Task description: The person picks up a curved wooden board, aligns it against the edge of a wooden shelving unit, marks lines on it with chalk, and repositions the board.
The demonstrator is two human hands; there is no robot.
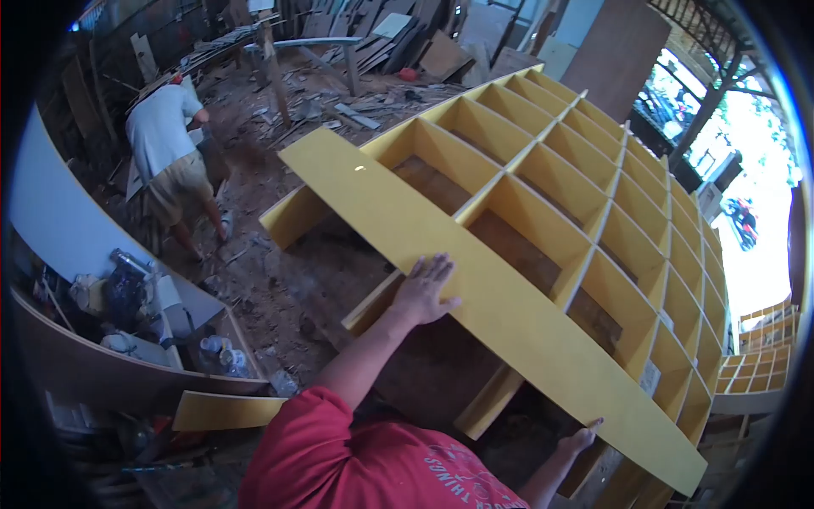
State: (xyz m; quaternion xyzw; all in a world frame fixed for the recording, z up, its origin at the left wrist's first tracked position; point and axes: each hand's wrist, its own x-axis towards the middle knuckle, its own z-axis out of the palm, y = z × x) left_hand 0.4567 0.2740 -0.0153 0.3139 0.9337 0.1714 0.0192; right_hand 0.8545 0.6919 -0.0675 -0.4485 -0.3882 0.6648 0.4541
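A long yellow board [509, 314] with a gently curved outline lies flat along the near side of a large yellow wooden grid frame [543, 153]. My left hand [426, 293] rests on the board left of its middle, palm down, fingers stretched out and thumb apart. Farther right, my right hand [580, 438] is at the board's near edge, a fingertip showing on top and the other fingers hidden. It appears to grip that edge. Yellow pieces [490, 402] stick out from under the board toward me. A small pale mark shows near the board's far left end.
At the left, a person in a light shirt [165, 127] bends over by scrap wood. A curved bin-like panel [93, 229] holds bottles and tools. Wood scraps [356, 114] litter the dirt floor. Another grid frame [759, 365] stands at the right.
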